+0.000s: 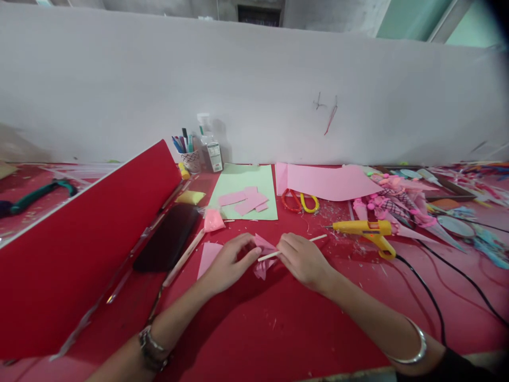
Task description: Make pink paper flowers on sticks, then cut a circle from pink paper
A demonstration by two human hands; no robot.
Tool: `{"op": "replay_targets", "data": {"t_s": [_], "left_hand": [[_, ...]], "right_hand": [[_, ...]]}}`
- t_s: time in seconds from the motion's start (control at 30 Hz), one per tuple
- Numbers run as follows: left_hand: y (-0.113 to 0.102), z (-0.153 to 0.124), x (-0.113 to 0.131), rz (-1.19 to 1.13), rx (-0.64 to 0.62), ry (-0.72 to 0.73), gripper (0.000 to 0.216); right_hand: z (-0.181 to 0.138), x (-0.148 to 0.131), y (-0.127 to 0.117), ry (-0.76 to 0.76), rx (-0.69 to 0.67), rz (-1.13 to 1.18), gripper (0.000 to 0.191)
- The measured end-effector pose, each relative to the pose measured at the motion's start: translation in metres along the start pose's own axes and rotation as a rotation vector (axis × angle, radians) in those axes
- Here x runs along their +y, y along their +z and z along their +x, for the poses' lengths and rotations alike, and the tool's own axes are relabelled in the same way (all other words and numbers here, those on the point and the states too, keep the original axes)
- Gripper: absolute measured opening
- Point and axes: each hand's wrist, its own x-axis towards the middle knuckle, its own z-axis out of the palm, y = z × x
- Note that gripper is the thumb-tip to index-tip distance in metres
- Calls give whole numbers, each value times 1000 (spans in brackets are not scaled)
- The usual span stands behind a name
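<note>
My left hand (227,263) pinches folded pink paper (264,253) at the middle of the red table (278,323). My right hand (303,259) is closed round a thin white stick (292,247) that runs through the pink paper and pokes out to the right. Both hands rest low on the table, close together. A loose pink paper piece (207,255) lies just left of my left hand.
A yellow glue gun (368,231) with a black cord lies to the right. Red and yellow scissors (299,202), a pink sheet (330,182) and a green sheet (243,187) with pink scraps lie behind. A red divider (79,233), black case (167,237) and pen cup (190,156) stand left.
</note>
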Motion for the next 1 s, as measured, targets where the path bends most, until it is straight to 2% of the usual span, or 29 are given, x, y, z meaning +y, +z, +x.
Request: {"op": "replay_targets", "data": {"t_s": [0.1, 0.17, 0.3, 0.43, 0.53, 0.6, 0.7, 0.8, 0.93, 1.0], "left_hand": [[-3, 0, -5, 322, -65, 95, 26], [-2, 0, -9, 427, -138, 121, 29], [0, 2, -17, 430, -134, 135, 11], [-4, 4, -16, 431, -94, 133, 14], [-6, 2, -10, 468, -41, 166, 25], [-6, 0, -7, 449, 8, 199, 33], [-1, -4, -5, 363, 56, 193, 27], [4, -6, -3, 207, 59, 124, 18], [7, -5, 3, -28, 18, 37, 17], [8, -3, 4, -75, 74, -25, 21]], "right_hand": [[-1, 4, 3, 66, 0, 43, 21], [-2, 6, 4, 95, 13, 83, 19], [-2, 6, 4, 106, 26, 125, 18], [-1, 5, 4, 111, 23, 143, 19], [-1, 5, 3, 106, 24, 154, 19], [-1, 4, 2, 81, 10, 159, 20], [-2, 2, 1, 23, -37, 162, 21], [-1, 0, 0, -13, -83, 152, 20], [-1, -2, -1, -23, -105, 130, 20], [-1, -3, -3, -14, -104, 138, 20]]}}
